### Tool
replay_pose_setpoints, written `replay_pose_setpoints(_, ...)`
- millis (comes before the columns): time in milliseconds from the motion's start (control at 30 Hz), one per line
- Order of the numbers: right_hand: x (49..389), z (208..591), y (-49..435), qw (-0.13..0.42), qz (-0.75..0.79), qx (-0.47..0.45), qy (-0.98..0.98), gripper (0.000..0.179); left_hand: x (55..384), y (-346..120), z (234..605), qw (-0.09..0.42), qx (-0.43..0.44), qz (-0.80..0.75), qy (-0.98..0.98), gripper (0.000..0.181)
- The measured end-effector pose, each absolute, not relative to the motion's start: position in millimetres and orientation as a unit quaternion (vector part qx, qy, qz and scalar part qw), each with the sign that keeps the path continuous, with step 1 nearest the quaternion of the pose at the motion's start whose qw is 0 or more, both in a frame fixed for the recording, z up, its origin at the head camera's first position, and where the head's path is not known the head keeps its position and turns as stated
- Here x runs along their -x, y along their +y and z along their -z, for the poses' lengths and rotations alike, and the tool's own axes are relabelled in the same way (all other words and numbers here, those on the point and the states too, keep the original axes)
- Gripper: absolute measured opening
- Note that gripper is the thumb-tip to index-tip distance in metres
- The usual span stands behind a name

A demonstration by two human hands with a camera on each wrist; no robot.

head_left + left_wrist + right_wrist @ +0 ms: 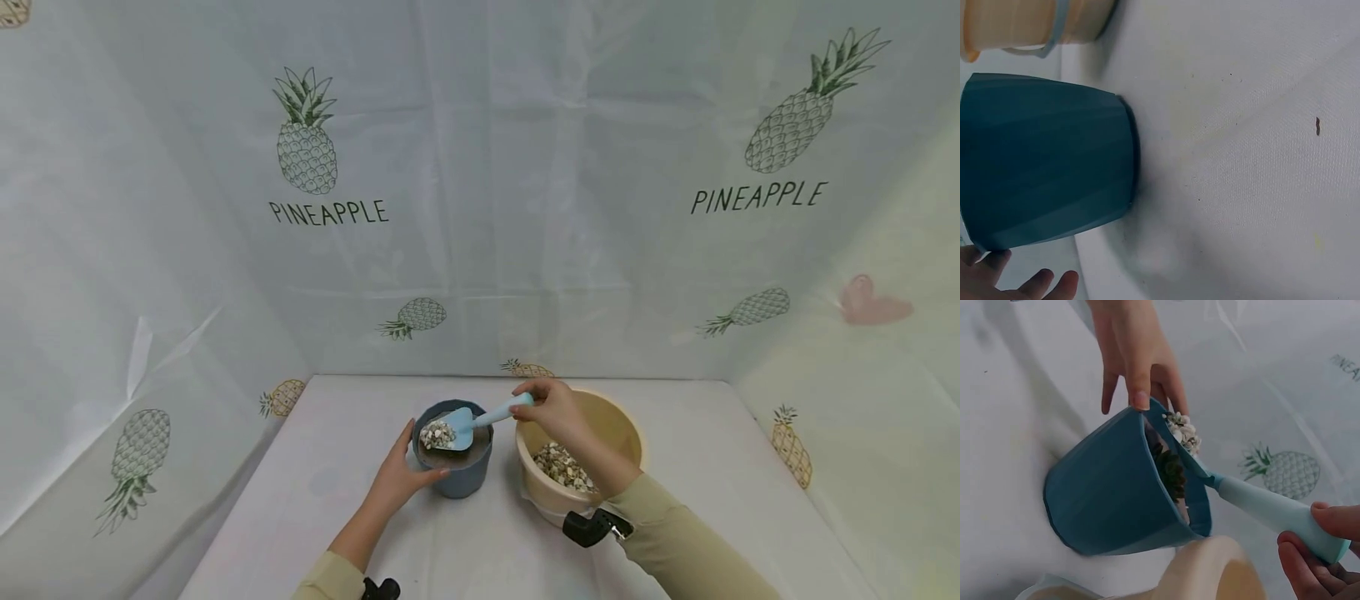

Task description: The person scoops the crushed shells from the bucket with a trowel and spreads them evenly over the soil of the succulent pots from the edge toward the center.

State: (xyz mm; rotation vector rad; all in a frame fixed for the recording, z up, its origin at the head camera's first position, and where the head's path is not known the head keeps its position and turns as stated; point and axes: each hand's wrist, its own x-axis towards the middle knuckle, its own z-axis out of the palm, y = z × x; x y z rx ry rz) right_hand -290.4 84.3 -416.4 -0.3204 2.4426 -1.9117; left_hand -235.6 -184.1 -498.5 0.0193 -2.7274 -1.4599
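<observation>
A blue plant pot (465,482) stands on the table, and a small dark green succulent (1171,472) shows inside it in the right wrist view. At the pot's left side, my left hand (397,477) holds the rim with spread thumb and fingers. My right hand (558,412) grips the handle end of a light blue hand trowel (463,427). The trowel's blade is over the pot's mouth and carries a heap of pale pebbles (437,434). Part of the pot's inside is hidden under the blade.
Just right of the pot is a cream bucket (636,437) with mixed pebbles (561,463) in it; my right forearm crosses above. The bucket has a pale handle (1057,31). White sheeting printed with pineapples (306,158) hangs around the white table (300,500).
</observation>
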Motion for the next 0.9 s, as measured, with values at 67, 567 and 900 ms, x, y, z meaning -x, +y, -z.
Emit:
replay_pose_setpoints(67, 291, 415, 81, 0.008, 0.602, 0.111, 0.791, 0.02, 237, -183, 498, 0.019, -0.011, 0.475, -0.88, 0.109)
replay_pose_setpoints(567, 288, 400, 66, -0.021, 0.53, 0.178, 0.829, 0.016, 234, -180, 492, -0.001, -0.028, 0.477, -0.878, 0.108)
replay_pose_setpoints(900, 281, 395, 66, -0.026, 0.5, 0.214, 0.839, 0.016, 235, -180, 497, -0.005, -0.034, 0.488, -0.872, 0.111)
